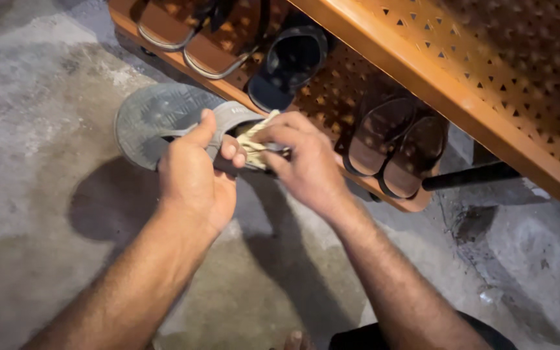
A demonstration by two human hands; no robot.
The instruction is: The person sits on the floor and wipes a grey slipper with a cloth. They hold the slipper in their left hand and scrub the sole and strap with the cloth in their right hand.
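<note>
The left hand has its grip clamped on the strap of a grey sandal, thumb pressed over the top of the strap and fingers curled beneath it. The right hand meets it from the other side, its grip pinched together on a pale, yellowish cloth bunched against the strap, so the two hands nearly touch over the cloth. The sandal is held above the floor, its worn sole turned toward the camera and reaching away to the left of the left hand's grip.

Just beyond the right hand's grip runs the lower shelf of an orange perforated shoe rack. A pair of brown slippers lies on that shelf just to the right of the right hand, toes pointing down toward the floor. Farther up from both hands a dark blue slipper rests on the same shelf, and beyond it, at the top edge, a brown sandal pair (only partly in view). Below the hands spreads the rough grey concrete floor, with the hands' shadow falling on it.
</note>
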